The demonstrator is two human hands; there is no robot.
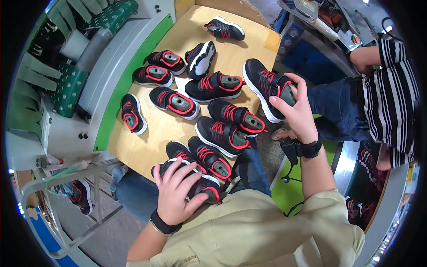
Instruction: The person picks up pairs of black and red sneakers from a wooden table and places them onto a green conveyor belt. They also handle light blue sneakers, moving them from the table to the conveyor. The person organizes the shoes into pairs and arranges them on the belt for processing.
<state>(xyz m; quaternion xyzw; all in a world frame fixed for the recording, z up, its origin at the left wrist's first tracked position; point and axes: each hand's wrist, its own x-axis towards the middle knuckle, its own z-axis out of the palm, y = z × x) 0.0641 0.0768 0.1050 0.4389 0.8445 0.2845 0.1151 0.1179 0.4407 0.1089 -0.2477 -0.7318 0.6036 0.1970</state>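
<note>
Clock directions are taken from the middle of the view, with twelve o'clock at the far side.

Near half past nine, a green cylindrical drum with white dots (66, 91) sits inside a grey metal machine housing (111, 58). Between eight and nine stands a bent grey metal tube frame (26, 196); beside it, at eight, one black and red shoe with a white sole (81, 196) is below the table level. A green flat strip (106, 120) borders the pale wooden table (161, 130).

At seven o'clock the left hand (178, 193), its fingers half spread, lies over a black sports shoe with red collar lining (212, 187) at the near edge. The hand hides much of this shoe, so I cannot tell how firmly it is held. Two similar shoes crowd just above it. More such shoes fill the middle, with a tipped black shoe showing its white sole (202, 62) toward twelve.

Between one and two, a black sports shoe with red laces and white sole (260, 82) is at the table's right edge. The right hand (298, 104) clasps it around the opening, thumb and fingers partly closed. Beyond, between two and three, a person in a black-and-white striped shirt (391, 89) occupies the space.
</note>
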